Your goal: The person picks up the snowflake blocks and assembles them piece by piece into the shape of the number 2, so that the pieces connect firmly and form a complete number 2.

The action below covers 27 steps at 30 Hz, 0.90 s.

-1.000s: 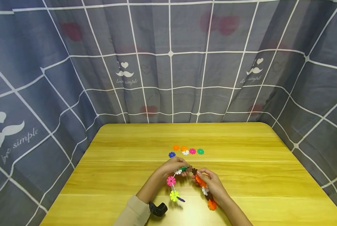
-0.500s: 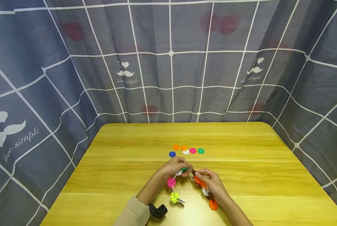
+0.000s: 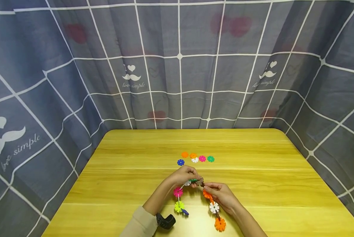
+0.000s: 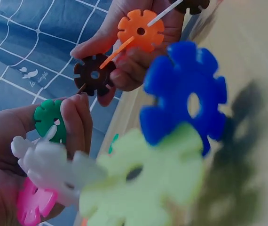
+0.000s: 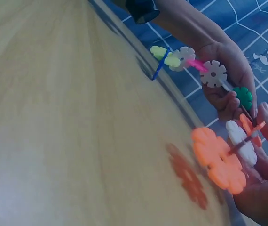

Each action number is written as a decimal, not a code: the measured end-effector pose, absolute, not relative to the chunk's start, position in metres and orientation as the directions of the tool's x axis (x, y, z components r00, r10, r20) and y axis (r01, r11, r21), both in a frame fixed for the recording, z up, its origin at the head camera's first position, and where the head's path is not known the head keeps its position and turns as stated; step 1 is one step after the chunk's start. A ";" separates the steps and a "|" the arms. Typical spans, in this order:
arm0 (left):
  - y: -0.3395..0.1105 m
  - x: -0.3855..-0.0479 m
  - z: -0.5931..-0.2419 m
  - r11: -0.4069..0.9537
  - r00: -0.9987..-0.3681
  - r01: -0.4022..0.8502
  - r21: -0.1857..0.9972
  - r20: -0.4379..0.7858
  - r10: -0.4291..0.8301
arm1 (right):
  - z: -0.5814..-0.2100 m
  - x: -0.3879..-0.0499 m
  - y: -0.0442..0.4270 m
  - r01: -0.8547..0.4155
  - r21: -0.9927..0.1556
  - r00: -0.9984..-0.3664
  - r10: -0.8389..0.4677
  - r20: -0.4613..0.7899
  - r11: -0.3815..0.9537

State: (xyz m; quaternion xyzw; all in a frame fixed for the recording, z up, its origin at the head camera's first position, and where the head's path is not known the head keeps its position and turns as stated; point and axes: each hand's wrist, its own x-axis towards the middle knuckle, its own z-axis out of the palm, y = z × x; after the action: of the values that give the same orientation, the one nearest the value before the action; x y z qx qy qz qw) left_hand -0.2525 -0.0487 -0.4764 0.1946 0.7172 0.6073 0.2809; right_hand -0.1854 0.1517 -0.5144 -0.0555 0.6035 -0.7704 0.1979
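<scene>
My left hand (image 3: 184,175) pinches a strand of slotted plastic snowflake discs around its green disc (image 4: 49,118) and a brown disc (image 3: 199,181). From it hang white, pink (image 3: 178,192), yellow (image 3: 179,206) and blue (image 4: 186,96) discs. My right hand (image 3: 222,196) grips a second strand near a dark brown disc (image 4: 94,74) and an orange disc (image 4: 141,30). Below that hand dangle a white disc (image 3: 214,207) and another orange disc (image 5: 217,160). The brown discs meet between my fingertips; I cannot tell how deeply they interlock.
Loose discs lie farther back on the wooden table (image 3: 135,148): two orange, a blue (image 3: 180,162), a white, a pink (image 3: 202,158) and a green (image 3: 211,159). A black device (image 3: 166,221) sits at my left wrist. Checked curtains (image 3: 194,75) surround the table.
My right hand has dropped slightly, and its strand has swung a little to the left, showing more of the white and orange discs. The left strand's lower end has shifted slightly left.
</scene>
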 end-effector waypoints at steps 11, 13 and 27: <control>-0.049 -0.251 -0.475 0.169 -0.712 -0.070 0.983 -0.168 0.682 | -0.519 -0.181 0.146 0.191 -0.977 -0.947 -0.278 -0.159 -0.093; -0.049 -0.253 -0.474 0.174 -0.712 -0.064 0.983 -0.167 0.682 | -0.520 -0.182 0.145 0.191 -0.976 -0.949 -0.271 -0.158 -0.101; -0.067 -0.271 -0.469 0.507 -0.846 0.245 0.826 -0.073 0.529 | -0.517 -0.186 0.128 0.192 -0.956 -0.981 -0.062 -0.182 -0.224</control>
State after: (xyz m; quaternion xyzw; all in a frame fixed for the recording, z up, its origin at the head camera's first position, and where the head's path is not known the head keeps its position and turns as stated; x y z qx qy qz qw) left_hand -0.2710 -0.0669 -0.4692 0.2269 0.8530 0.4418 0.1603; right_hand -0.1860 0.1283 -0.5165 0.0522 0.6175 -0.7806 0.0814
